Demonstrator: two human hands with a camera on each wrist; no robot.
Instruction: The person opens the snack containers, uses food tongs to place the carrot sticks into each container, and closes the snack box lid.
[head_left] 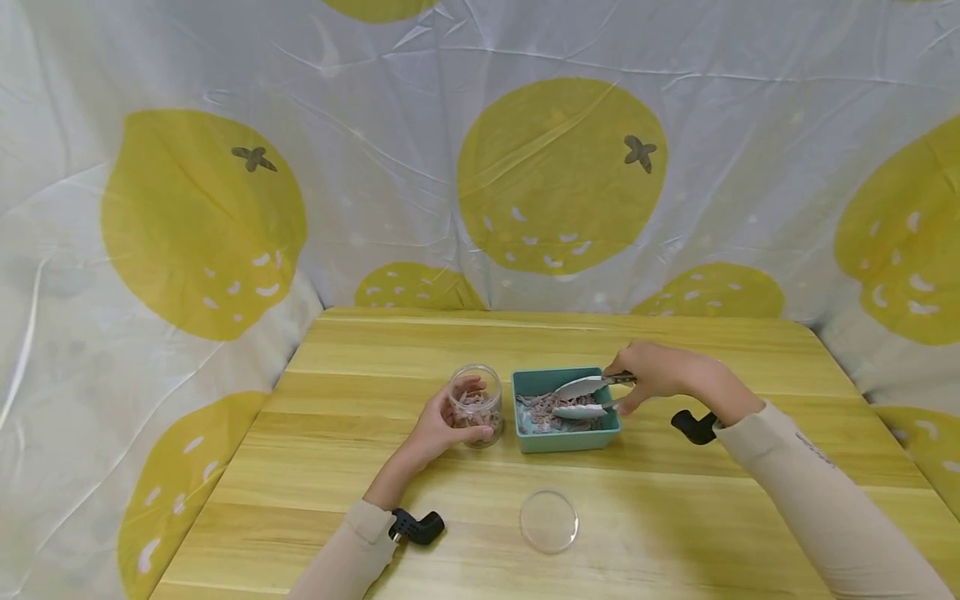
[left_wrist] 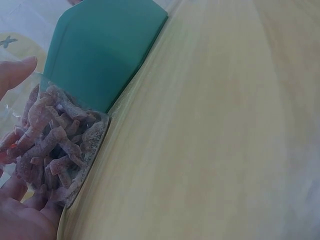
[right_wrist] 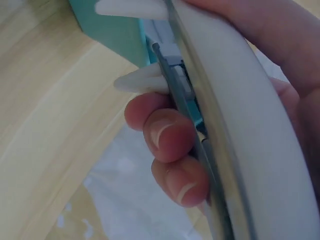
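Observation:
My left hand point(head_left: 435, 429) is wrapped round a clear round jar point(head_left: 476, 375) that stands on the table with its mouth uncovered. Pinkish-brown, powdery strips point(left_wrist: 52, 140) fill its lower part, as the left wrist view shows. Just right of the jar sits a teal rectangular box point(head_left: 566, 444), with more of the strips point(head_left: 534, 408) spread over its bottom. My right hand point(head_left: 656, 371) grips white-and-metal tongs point(head_left: 581, 387) from the box's right side. Their two white tips are spread apart inside the box, low over the strips. In the right wrist view, fingers curl round the tongs' handles point(right_wrist: 235, 90).
A clear round lid point(head_left: 549, 521) lies on the wooden table point(head_left: 360, 358) in front of the box. Behind and on both sides hangs a pale cloth point(head_left: 390, 167) printed with yellow lemons. Each wrist wears a black camera mount point(head_left: 420, 527).

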